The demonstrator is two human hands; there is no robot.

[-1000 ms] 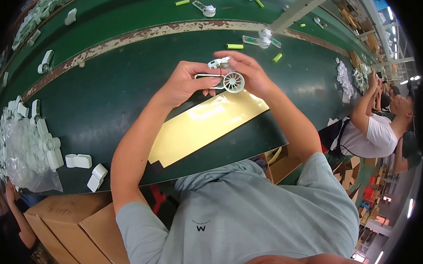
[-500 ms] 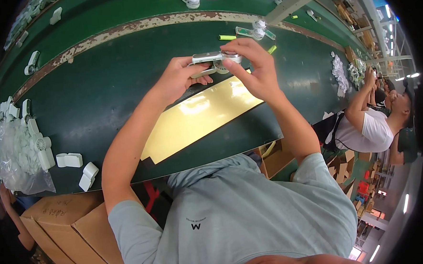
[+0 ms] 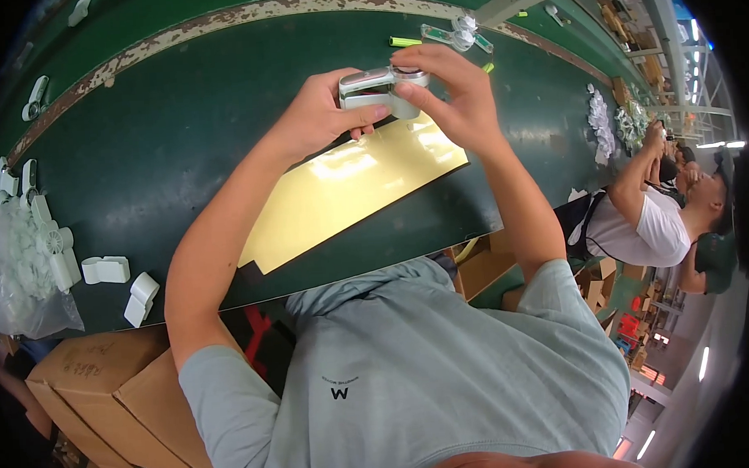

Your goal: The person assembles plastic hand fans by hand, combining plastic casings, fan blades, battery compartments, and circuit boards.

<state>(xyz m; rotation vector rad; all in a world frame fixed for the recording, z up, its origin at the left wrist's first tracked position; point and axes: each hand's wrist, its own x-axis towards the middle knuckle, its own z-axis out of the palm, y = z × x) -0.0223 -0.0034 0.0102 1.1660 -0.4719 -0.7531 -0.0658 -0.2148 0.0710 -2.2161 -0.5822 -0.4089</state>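
Note:
Above the yellow sheet (image 3: 331, 207), I hold a white handheld fan casing (image 3: 374, 101) between both hands. Two long shell parts show at its handle end, with a dark gap between them. My left hand (image 3: 322, 118) closes round that handle end, thumb along the lower part. At the round end with its shiny rim, my right hand (image 3: 456, 86) grips, thumb on the side and fingers over the top. Beyond my right hand lie a fan assembly with green circuit boards (image 3: 463, 36) and a yellow-green cylindrical cell (image 3: 404, 42). What is inside the casing is hidden.
Left on the green bench (image 3: 160, 186) are two loose white shells (image 3: 105, 269) and a clear bag of white parts (image 3: 25, 282). A worn ledge (image 3: 211, 22) separates the far belt. Cardboard boxes (image 3: 85, 368) stand below left. A person in white (image 3: 637, 229) works at right.
The casing has turned in my hands so its side faces me more, and the slotted round grille no longer shows. My left thumb now lies along the lower part. The view has shifted slightly.

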